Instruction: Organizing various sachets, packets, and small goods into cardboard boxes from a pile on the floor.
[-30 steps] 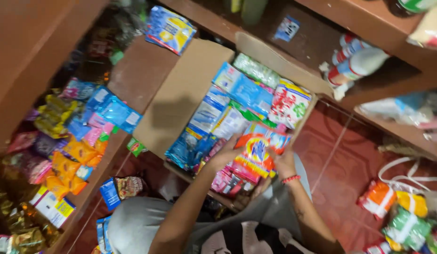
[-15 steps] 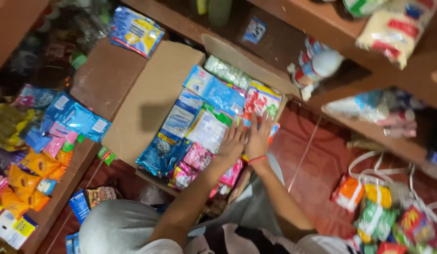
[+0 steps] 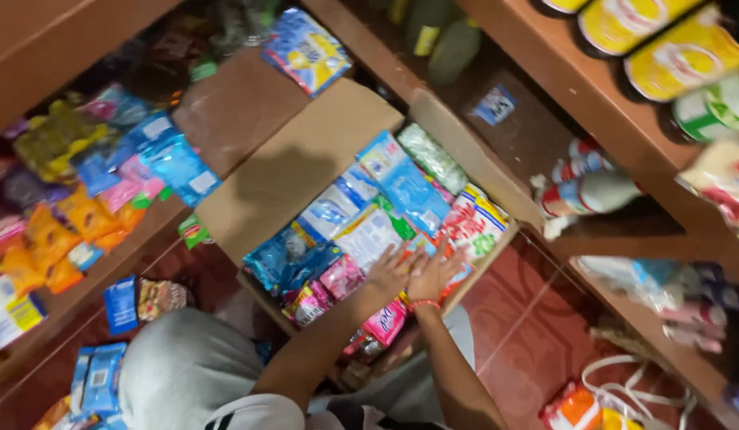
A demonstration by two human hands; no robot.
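An open cardboard box [image 3: 306, 163] lies on my lap, filled with several sachets and packets in blue, pink, white and green. My left hand [image 3: 389, 271] rests flat on the packets at the box's near right corner, fingers spread. Beside it, almost touching, my right hand [image 3: 435, 275], with a red band at the wrist, lies flat with fingers apart on a red and white packet [image 3: 473, 227]. Neither hand grips anything. A pink sachet [image 3: 385, 322] sticks up at the box edge just below my wrists.
Wooden shelf [image 3: 226, 111] at left holds orange, blue and pink packets [image 3: 91, 211]. Right-hand shelves [image 3: 624, 119] carry yellow tins [image 3: 680, 48], a bottle [image 3: 592, 191] and bags. My grey-clad knee [image 3: 186, 366] is at bottom left. Red tiled floor [image 3: 529, 318] shows at right.
The orange packet held above the box a second ago has gone down among the others. Both hands have come together and flattened onto the packets. The view has swung left and closer.
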